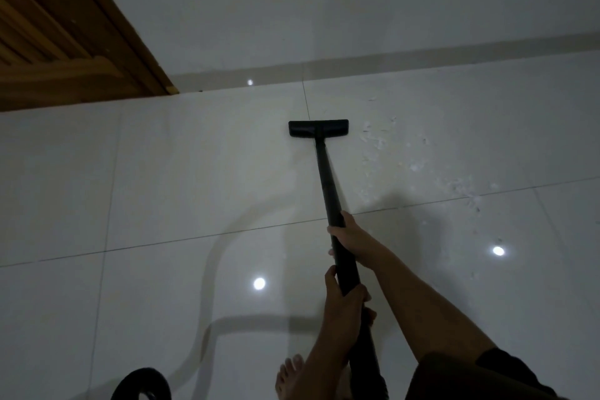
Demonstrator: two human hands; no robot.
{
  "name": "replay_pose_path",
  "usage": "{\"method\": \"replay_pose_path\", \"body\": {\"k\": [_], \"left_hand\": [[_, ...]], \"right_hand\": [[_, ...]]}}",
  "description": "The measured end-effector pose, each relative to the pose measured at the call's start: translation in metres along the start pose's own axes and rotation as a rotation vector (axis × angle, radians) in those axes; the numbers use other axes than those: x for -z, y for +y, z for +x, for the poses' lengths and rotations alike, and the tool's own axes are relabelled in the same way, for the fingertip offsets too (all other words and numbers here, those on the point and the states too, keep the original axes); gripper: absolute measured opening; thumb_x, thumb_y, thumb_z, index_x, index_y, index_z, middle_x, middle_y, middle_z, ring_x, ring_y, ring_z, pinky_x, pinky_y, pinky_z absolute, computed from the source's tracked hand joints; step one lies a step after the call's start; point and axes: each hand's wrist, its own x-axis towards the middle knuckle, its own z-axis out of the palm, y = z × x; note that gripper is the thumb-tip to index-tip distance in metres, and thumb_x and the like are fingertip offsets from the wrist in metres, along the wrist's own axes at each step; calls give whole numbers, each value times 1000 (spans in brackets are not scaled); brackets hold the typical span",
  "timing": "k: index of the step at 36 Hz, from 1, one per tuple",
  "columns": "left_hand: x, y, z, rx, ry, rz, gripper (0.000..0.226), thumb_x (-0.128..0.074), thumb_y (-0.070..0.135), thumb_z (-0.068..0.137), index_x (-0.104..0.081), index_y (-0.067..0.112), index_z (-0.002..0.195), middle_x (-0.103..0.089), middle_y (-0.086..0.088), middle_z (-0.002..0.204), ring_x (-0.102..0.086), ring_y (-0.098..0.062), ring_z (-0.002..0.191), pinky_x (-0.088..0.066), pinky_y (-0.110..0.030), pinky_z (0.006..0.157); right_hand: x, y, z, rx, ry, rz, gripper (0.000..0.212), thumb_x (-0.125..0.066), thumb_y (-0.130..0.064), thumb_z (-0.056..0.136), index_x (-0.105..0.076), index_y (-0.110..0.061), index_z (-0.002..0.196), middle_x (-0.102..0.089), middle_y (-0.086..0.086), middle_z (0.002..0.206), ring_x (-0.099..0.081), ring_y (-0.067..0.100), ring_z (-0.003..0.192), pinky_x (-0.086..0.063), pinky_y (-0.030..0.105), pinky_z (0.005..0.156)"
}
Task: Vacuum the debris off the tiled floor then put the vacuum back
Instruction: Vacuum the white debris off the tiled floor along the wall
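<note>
Both hands on the black vacuum wand [326,185]. The right hand [349,237] is the forward one, its fingers [334,231] curled round the tube. The left hand [344,300] sits just behind it, nearer the body, fingers [357,294] also clamped round the tube. We see the floor head [318,128] flat on the tiled floor [194,188], well ahead of the right fingers, over a grout line. Debris [376,140], pale flecks, lies ahead and right of the fingers, starting just beside the head's right end. Black hose loop [139,383] behind and left of the left fingers, bare foot [289,377] behind them. Wooden door [48,36] far ahead-left.
</note>
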Motion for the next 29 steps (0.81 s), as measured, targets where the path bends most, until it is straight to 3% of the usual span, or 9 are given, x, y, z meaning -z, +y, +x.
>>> {"method": "replay_pose_path", "body": {"k": [3,6,14,18,22,29], "left_hand": [[-5,4,5,0,12,-2,53,-46,0,90,-29,27,133,-54,-10,77,-52,-10,43,-44,-26,46],[-9,10,12,6,38,15,60,-48,0,90,-27,23,140,-55,-9,78,-53,-11,43,-45,-26,47],[-29,36,33,37,20,-2,69,-54,0,85,-25,27,141,-55,-11,90,-57,-12,43,-51,-26,51],[-36,47,48,13,69,38,56,-50,5,90,-29,32,134,-56,-12,85,-53,-15,49,-47,-21,47],[-43,57,58,-13,83,51,43,-48,6,92,-32,37,118,-54,-11,80,-51,-14,44,-45,-21,44],[-46,75,75,-42,91,45,39,-48,6,91,-35,33,115,-52,-10,78,-48,-12,40,-43,-19,42]], "right_hand": [[3,-3,8,-28,-14,130,56,-47,-12,97,-21,-22,146,-50,11,89,-57,19,64,-54,30,63],[8,-8,15,-25,-48,157,59,-47,-9,96,-21,-23,146,-47,9,84,-51,17,61,-50,29,59],[36,-29,27,-3,-112,129,70,-46,-6,97,-6,-26,151,-46,10,86,-48,17,59,-49,29,56],[45,-40,36,-13,-124,120,72,-46,-6,98,-2,-28,151,-48,11,87,-49,18,58,-48,30,54],[52,-50,47,-17,-130,97,74,-45,-6,97,0,-29,151,-49,12,90,-50,19,59,-48,31,56],[61,-68,63,9,-136,77,72,-44,-6,98,0,-27,151,-49,11,93,-50,19,62,-50,31,59]]}}
